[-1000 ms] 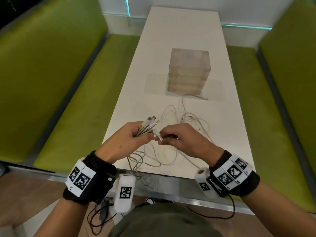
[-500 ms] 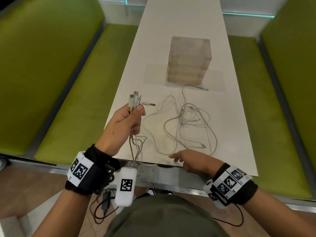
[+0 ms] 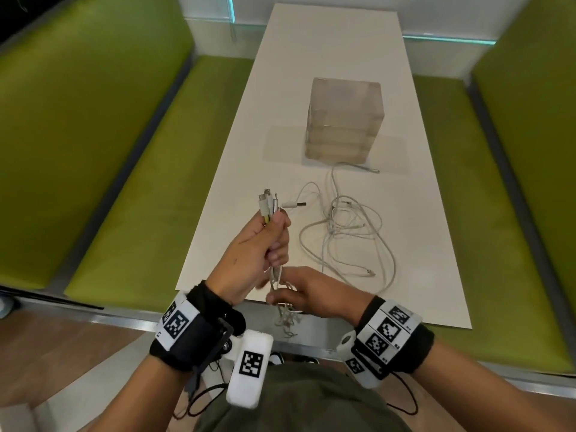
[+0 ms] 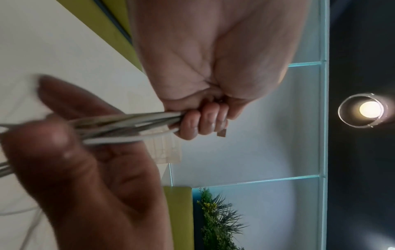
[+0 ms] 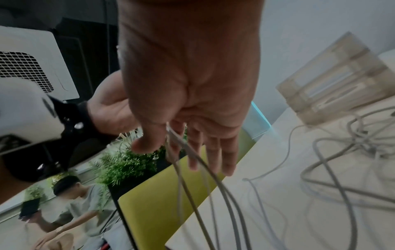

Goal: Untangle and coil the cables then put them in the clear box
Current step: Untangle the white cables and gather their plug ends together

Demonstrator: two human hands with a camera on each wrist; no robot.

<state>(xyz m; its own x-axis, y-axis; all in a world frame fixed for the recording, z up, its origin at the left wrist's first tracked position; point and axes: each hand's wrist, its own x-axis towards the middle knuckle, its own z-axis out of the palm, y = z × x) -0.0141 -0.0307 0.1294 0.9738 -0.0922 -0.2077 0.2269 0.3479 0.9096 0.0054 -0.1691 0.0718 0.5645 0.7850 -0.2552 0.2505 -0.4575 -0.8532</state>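
Note:
My left hand (image 3: 274, 235) is raised over the table's near left corner and grips a bundle of white cables (image 4: 128, 125) in its fist (image 4: 203, 121). Several connectors (image 3: 267, 201) stick up above the thumb. Just below it, my right hand (image 3: 280, 296) pinches the hanging strands between thumb and fingers (image 5: 171, 143). The rest of the cables lie in a loose tangle (image 3: 349, 238) on the white table (image 3: 327, 42), trailing toward the clear box (image 3: 343, 120). The box stands farther back in the middle and shows in the right wrist view (image 5: 342, 81).
Green benches run along the left (image 3: 140, 182) and right (image 3: 498, 213) sides of the table. One cable end (image 3: 371, 169) lies at the foot of the box. A seated person (image 5: 74, 203) and a plant (image 5: 128, 160) show beyond the table.
My right hand has moved left from the table's front edge and taken hold of the strands under my left hand. My left hand still holds the connector ends upright.

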